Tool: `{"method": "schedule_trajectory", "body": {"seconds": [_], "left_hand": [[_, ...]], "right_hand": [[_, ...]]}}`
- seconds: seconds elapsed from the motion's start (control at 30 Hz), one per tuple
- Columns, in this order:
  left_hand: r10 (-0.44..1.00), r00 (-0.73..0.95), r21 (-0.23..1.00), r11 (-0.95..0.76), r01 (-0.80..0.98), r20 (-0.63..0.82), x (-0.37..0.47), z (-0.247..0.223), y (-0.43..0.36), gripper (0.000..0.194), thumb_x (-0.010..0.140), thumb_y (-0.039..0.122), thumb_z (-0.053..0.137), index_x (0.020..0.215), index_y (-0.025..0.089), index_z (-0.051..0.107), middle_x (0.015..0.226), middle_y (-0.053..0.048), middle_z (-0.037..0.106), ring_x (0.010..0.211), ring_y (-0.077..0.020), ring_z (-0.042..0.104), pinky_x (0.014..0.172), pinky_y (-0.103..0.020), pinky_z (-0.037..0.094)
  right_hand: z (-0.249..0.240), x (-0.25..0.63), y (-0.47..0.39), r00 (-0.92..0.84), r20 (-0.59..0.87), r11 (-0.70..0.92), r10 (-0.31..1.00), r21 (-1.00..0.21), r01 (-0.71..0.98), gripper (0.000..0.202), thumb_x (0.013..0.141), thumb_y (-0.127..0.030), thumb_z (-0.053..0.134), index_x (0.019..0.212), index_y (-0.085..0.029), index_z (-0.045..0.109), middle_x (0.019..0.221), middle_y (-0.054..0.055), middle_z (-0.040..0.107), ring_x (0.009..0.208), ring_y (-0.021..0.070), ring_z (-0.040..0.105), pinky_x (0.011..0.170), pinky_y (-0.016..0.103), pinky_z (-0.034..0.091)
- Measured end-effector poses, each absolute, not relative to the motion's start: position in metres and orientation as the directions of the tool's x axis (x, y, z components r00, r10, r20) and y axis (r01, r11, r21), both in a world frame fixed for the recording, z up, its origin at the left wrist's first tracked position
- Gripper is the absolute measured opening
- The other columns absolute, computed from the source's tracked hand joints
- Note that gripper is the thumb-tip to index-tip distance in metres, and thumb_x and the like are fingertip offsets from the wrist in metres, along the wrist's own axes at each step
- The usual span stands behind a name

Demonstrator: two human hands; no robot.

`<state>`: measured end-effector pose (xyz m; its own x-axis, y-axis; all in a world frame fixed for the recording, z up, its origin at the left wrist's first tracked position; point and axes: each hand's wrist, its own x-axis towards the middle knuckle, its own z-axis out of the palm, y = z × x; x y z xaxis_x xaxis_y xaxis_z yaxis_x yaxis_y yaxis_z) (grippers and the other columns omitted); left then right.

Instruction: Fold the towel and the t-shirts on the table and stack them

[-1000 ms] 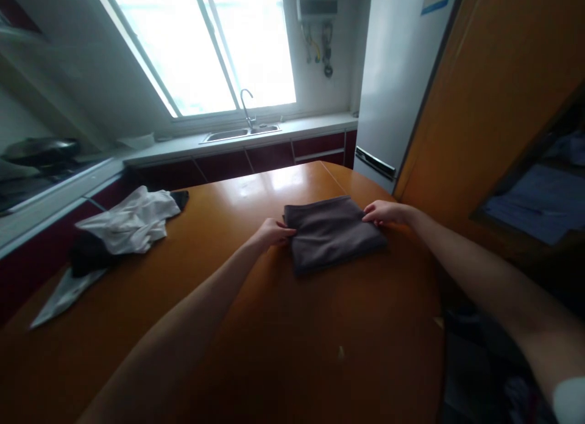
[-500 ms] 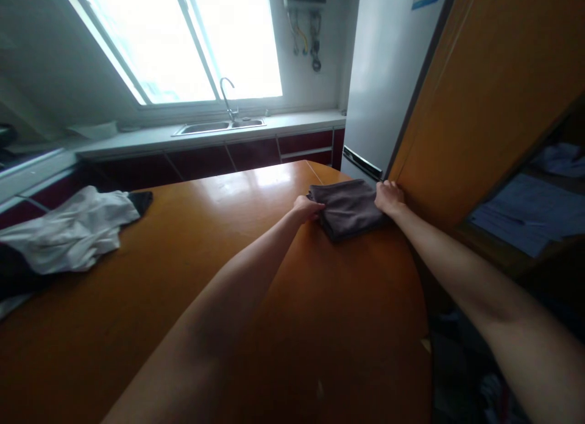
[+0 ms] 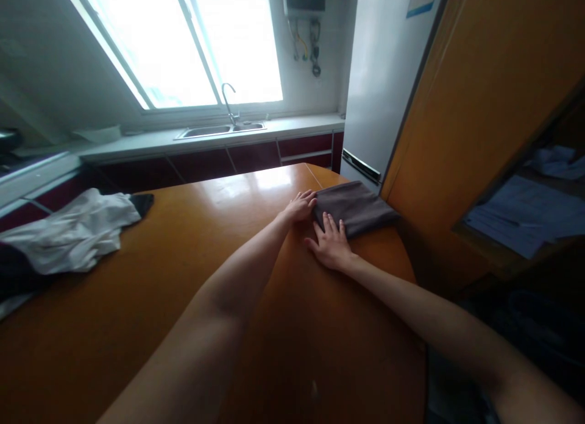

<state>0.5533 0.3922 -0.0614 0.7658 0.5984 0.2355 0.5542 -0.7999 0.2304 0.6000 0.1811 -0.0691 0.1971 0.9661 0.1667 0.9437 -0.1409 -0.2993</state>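
Observation:
A folded dark grey cloth point(image 3: 359, 206) lies flat near the far right end of the wooden table point(image 3: 219, 229). At the cloth's left edge is my left hand point(image 3: 301, 206), its fingers stretched out and touching that edge. My right hand point(image 3: 332, 244) rests at the near left corner, palm down with fingers spread, the fingertips on the cloth. Neither hand grips anything. At the table's left side lies a crumpled white garment point(image 3: 82, 229) with dark parts.
Behind the table, a counter holds a sink point(image 3: 205, 131) with a faucet point(image 3: 227, 101). A tall fridge point(image 3: 381, 77) and a wooden cabinet point(image 3: 493, 89) stand at the right. Papers point(image 3: 512, 214) lie on a shelf there.
My right hand has let go of the cloth's right side and moved left to its near left corner. My left hand's fingers have opened. The cloth's right end lies flatter and reaches further right.

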Motion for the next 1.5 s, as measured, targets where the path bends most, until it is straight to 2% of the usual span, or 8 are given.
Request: {"method": "schedule_trajectory", "body": {"seconds": [0.17,0.3,0.47,0.6,0.83,0.97,1.17,1.5], "left_hand": [[0.677,0.718,0.383,-0.713,0.586,0.161,0.550,-0.072,0.391,0.055,0.106,0.048,0.023,0.156,0.029,0.036,0.167,-0.005,0.026,0.152,-0.0305,0.027,0.118,-0.064,0.025],[0.681,0.713,0.463,-0.692,0.554,0.164,0.551,-0.071,0.388,0.056,0.105,0.050,0.027,0.157,0.030,0.034,0.168,-0.005,0.022,0.153,-0.0310,0.023,0.120,-0.065,0.020],[0.754,0.504,0.646,-0.640,0.416,0.421,0.554,-0.075,0.363,0.063,0.104,0.054,0.034,0.162,0.035,0.019,0.171,-0.004,0.002,0.156,-0.0294,0.012,0.122,-0.054,0.023],[0.661,0.605,0.563,-0.731,0.385,0.443,0.542,-0.074,0.330,0.064,0.102,0.058,0.037,0.161,0.039,0.020,0.171,-0.001,0.001,0.156,-0.0311,0.004,0.123,-0.056,0.018],[0.709,0.653,0.414,-0.695,0.587,0.265,0.454,-0.061,0.304,0.061,0.105,0.054,0.029,0.161,0.031,0.024,0.169,-0.007,0.017,0.156,-0.0309,0.009,0.122,-0.056,0.021],[0.781,0.587,0.309,-0.624,0.718,0.214,0.374,-0.059,0.296,0.058,0.106,0.050,0.030,0.159,0.027,0.032,0.166,-0.008,0.027,0.155,-0.0294,0.016,0.123,-0.052,0.020],[0.904,0.384,0.243,-0.422,0.873,0.188,0.262,-0.063,0.272,0.052,0.104,0.042,0.036,0.151,0.025,0.045,0.160,-0.009,0.041,0.152,-0.0290,0.027,0.123,-0.052,0.022],[0.923,0.326,0.265,-0.373,0.889,0.206,0.219,-0.065,0.246,0.054,0.101,0.043,0.041,0.148,0.019,0.049,0.161,-0.014,0.038,0.150,-0.0298,0.031,0.122,-0.050,0.024]], "right_hand": [[-0.055,0.630,0.182,0.197,0.282,-0.067,0.939,-0.414,0.908,0.059,0.104,-0.050,0.032,0.151,-0.018,0.045,0.162,0.015,0.036,0.151,0.0264,0.028,0.122,0.050,0.019],[-0.050,0.693,0.184,0.469,0.410,-0.320,0.782,-0.381,0.867,0.054,0.099,-0.037,0.040,0.145,-0.011,0.052,0.157,0.019,0.042,0.147,0.0322,0.033,0.119,0.052,0.024],[-0.072,0.769,0.167,0.633,0.251,-0.543,0.732,-0.347,0.765,0.059,0.098,-0.039,0.041,0.146,-0.006,0.051,0.156,0.024,0.041,0.146,0.0370,0.034,0.117,0.051,0.029],[-0.078,0.776,0.154,0.632,0.240,-0.534,0.737,-0.367,0.762,0.058,0.100,-0.041,0.037,0.146,-0.009,0.052,0.158,0.023,0.039,0.148,0.0378,0.031,0.117,0.058,0.027],[-0.050,0.673,0.166,0.336,0.532,-0.106,0.777,-0.416,0.903,0.055,0.099,-0.038,0.038,0.144,-0.011,0.054,0.158,0.019,0.039,0.148,0.0317,0.033,0.119,0.052,0.028],[-0.042,0.598,0.175,0.127,0.462,0.094,0.878,-0.427,0.899,0.054,0.097,-0.035,0.043,0.145,-0.014,0.052,0.161,0.016,0.036,0.149,0.0305,0.030,0.121,0.049,0.024],[-0.048,0.503,0.206,-0.028,0.272,0.151,0.962,-0.443,0.884,0.054,0.093,-0.026,0.052,0.145,-0.014,0.052,0.162,0.017,0.033,0.150,0.0288,0.030,0.121,0.047,0.025],[-0.066,0.394,0.215,-0.363,0.225,0.424,0.904,-0.366,0.829,0.048,0.100,-0.037,0.046,0.143,-0.018,0.055,0.159,0.016,0.040,0.150,0.0264,0.030,0.122,0.051,0.016]]}}
